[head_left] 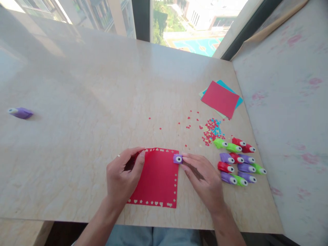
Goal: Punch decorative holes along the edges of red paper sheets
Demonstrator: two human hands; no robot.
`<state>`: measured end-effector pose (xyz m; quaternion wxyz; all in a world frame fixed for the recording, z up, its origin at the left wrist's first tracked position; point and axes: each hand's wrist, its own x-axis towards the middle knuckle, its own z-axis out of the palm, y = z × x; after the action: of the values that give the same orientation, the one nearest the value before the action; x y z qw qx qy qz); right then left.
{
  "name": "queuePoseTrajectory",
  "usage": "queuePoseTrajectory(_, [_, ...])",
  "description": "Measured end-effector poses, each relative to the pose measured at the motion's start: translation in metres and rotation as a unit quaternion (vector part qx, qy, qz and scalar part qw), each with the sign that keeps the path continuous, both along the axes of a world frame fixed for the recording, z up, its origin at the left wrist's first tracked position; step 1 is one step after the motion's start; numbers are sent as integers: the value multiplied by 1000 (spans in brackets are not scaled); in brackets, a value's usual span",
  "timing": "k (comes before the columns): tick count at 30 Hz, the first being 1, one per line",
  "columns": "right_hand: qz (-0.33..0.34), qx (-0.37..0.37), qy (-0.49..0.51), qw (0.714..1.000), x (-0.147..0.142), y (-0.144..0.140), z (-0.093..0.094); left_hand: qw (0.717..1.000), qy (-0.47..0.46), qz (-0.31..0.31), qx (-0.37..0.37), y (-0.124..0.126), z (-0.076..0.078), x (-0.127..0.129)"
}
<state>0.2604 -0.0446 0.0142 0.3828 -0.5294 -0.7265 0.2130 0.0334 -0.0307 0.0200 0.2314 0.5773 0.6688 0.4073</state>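
A red sheet of paper (159, 177) lies near the table's front edge, with small hearts, stars and other shapes cut out along its top, right and bottom borders. My left hand (125, 171) pinches its upper left part between thumb and fingers, hiding the left border. At the upper right edge of the sheet sits a small purple craft punch (177, 159) with a star on its white round button. My right hand (202, 177) grips this punch from the right side with thumb and fingertips.
Several purple, red and green craft punches (238, 164) stand grouped at the right, beside scattered paper confetti (211, 131). Behind them lies a stack of coloured paper (220, 99). One purple punch (22, 112) lies far left. A flowered wall (289, 102) bounds the table's right side.
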Motion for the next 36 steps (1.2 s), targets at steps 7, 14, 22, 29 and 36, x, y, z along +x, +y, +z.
queuePoseTrajectory(7, [-36, 5, 3, 999, 2, -3, 3, 1000, -3, -2, 2, 0, -4, 0])
queuePoseTrajectory(14, [-93, -46, 66, 992, 3, -4, -2, 999, -18, -40, 5, 2, -5, -2])
queuePoseTrajectory(22, [-90, -129, 78, 985, -1, 8, 4, 998, -28, -47, 6, 3, -9, -3])
queuePoseTrajectory(29, [-46, -229, 88, 968, 6, 24, 13, 997, -35, -64, 16, 3, -12, -3])
queuePoseTrajectory(36, [-5, -266, 62, 962, 10, 31, 18, 997, -35, -62, 26, 4, -14, -2])
